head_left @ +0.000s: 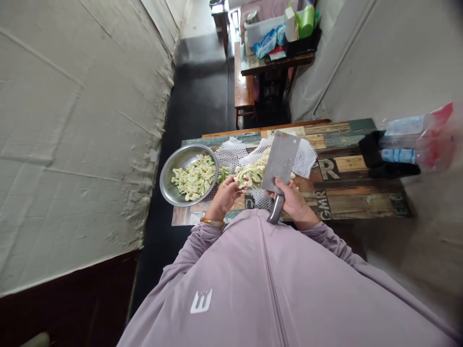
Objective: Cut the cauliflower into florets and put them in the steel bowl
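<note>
My right hand grips a broad-bladed cleaver where the blade meets the dark handle. The blade points up and away from me, hiding part of what lies behind it. To its left, my left hand has its fingers closed at the edge of a piece of cauliflower. More cauliflower lies behind, partly covered by the cleaver. White mesh netting is spread under and around it. A steel bowl at the left holds many cut cauliflower florets.
The patterned wooden table extends to the right. Black holders with plastic-wrapped packages stand at its right end, by the wall. Beyond are a wooden bench and another table loaded with bins and packets. A bare wall rises on the left.
</note>
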`<state>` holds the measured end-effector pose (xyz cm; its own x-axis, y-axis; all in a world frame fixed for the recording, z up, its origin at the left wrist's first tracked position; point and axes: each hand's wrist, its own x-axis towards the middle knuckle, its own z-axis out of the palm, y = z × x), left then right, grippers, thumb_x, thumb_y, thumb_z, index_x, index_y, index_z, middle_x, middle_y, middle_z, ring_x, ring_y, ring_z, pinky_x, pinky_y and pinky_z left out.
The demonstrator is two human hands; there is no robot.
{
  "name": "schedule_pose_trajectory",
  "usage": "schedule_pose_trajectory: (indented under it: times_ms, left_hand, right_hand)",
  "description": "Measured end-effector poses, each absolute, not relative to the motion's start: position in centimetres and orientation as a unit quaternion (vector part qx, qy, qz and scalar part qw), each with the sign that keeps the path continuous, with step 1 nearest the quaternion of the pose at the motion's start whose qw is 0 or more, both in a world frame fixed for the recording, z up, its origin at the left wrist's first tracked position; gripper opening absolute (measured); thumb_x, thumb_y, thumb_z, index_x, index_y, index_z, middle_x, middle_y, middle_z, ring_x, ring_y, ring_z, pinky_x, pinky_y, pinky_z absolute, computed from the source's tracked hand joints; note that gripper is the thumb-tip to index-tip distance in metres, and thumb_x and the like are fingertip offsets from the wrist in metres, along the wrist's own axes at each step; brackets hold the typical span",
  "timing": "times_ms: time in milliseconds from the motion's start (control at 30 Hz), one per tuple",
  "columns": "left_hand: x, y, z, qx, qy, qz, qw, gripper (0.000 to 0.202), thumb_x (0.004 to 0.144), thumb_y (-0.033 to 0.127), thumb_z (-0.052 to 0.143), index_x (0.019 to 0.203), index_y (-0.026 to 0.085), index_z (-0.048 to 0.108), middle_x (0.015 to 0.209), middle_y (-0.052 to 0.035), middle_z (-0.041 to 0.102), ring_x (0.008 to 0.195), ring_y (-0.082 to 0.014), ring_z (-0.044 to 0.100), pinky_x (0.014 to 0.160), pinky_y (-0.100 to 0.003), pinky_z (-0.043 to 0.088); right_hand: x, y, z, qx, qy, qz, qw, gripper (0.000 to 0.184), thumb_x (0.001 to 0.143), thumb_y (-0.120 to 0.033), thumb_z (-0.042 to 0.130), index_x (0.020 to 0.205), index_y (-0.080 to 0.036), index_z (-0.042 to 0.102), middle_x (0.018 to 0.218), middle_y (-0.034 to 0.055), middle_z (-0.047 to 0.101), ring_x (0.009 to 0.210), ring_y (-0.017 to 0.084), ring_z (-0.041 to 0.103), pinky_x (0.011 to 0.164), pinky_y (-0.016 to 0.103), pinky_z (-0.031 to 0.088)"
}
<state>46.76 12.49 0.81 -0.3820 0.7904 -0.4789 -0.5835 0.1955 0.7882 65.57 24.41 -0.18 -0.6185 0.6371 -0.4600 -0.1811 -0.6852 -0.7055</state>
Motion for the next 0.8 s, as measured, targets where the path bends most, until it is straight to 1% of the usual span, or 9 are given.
schedule_pose_trajectory:
  times_ms: [67,133,233,367,500,567,667,733,800]
  left_hand:
    - [47.3,12.8,1.1,0.102,0.547,0.625,0.548,0.039,0.071,0.02,0.068,0.108,0.019,0.057,0.11,-0.0055,0.071,0.078,-0.0142,0.067,0.061,-0.025,0.051]
    - [47.7,12.9,1.5,0.108,0.549,0.626,0.543,0.04,0.07,0.019,0.07,0.108,0.018,0.06,0.106,-0.0046,0.071,0.08,-0.0143,0.066,0.067,-0.027,0.054]
    - [48.1,13.0,2.1,0.12,0.553,0.626,0.537,0.038,0.07,0.019,0.072,0.106,0.017,0.063,0.108,-0.0054,0.07,0.084,-0.0148,0.066,0.071,-0.028,0.055]
    - [48.6,13.0,2.6,0.146,0.573,0.619,0.517,0.036,0.073,0.022,0.072,0.108,0.018,0.066,0.111,-0.0061,0.07,0.09,-0.0163,0.065,0.074,-0.027,0.055]
    - [49.0,12.6,2.5,0.198,0.61,0.59,0.491,0.033,0.076,0.023,0.07,0.108,0.018,0.069,0.108,-0.0052,0.069,0.091,-0.0159,0.063,0.075,-0.026,0.054]
    - [48.9,12.2,2.5,0.22,0.618,0.577,0.487,0.031,0.076,0.022,0.069,0.107,0.018,0.07,0.105,-0.0046,0.068,0.088,-0.0153,0.062,0.075,-0.026,0.054]
    - [48.4,11.6,2.8,0.239,0.615,0.571,0.489,0.027,0.078,0.023,0.068,0.104,0.017,0.07,0.1,-0.0042,0.068,0.086,-0.0152,0.061,0.076,-0.028,0.055]
    - [47.8,11.4,3.0,0.249,0.605,0.568,0.5,0.028,0.079,0.026,0.069,0.106,0.018,0.07,0.102,-0.0049,0.068,0.087,-0.016,0.063,0.079,-0.03,0.056]
    - [47.3,11.3,3.1,0.267,0.602,0.556,0.507,0.034,0.081,0.032,0.071,0.111,0.018,0.069,0.107,-0.0065,0.069,0.088,-0.0166,0.064,0.081,-0.031,0.056]
  right_hand:
    - [65.9,24.6,-0.1,-0.318,-0.299,0.873,0.217,0.044,0.067,-0.049,0.084,0.099,-0.024,0.067,0.098,0.0026,0.076,0.083,0.022,0.071,0.06,0.03,0.059]
    - [66.2,24.9,0.3,-0.289,-0.3,0.889,0.192,0.042,0.07,-0.049,0.082,0.1,-0.024,0.068,0.097,0.0035,0.076,0.081,0.022,0.073,0.054,0.028,0.058]
    - [66.4,25.4,1.2,-0.295,-0.336,0.872,0.197,0.035,0.073,-0.047,0.082,0.097,-0.025,0.069,0.092,0.0039,0.076,0.076,0.023,0.073,0.05,0.027,0.057]
    - [66.2,26.0,2.3,-0.295,-0.441,0.817,0.226,0.028,0.077,-0.047,0.079,0.095,-0.027,0.07,0.093,0.0043,0.075,0.071,0.022,0.072,0.058,0.031,0.061]
    - [65.6,26.4,1.8,-0.261,-0.562,0.765,0.173,0.031,0.082,-0.05,0.073,0.098,-0.024,0.068,0.093,0.0038,0.073,0.064,0.021,0.073,0.06,0.031,0.06]
    - [65.1,26.4,1.1,-0.244,-0.605,0.742,0.154,0.035,0.082,-0.052,0.071,0.102,-0.023,0.067,0.097,0.0046,0.073,0.068,0.022,0.074,0.062,0.032,0.059]
    - [64.3,26.3,0.3,-0.231,-0.658,0.697,0.167,0.033,0.084,-0.05,0.067,0.1,-0.021,0.069,0.097,0.0056,0.075,0.083,0.025,0.074,0.075,0.035,0.06]
    - [63.8,26.3,0.1,-0.239,-0.686,0.661,0.188,0.031,0.085,-0.049,0.066,0.097,-0.021,0.071,0.095,0.006,0.076,0.09,0.026,0.072,0.083,0.038,0.058]
    - [63.4,26.2,0.3,-0.255,-0.698,0.638,0.2,0.03,0.086,-0.048,0.064,0.095,-0.021,0.071,0.094,0.006,0.076,0.091,0.026,0.07,0.085,0.039,0.057]
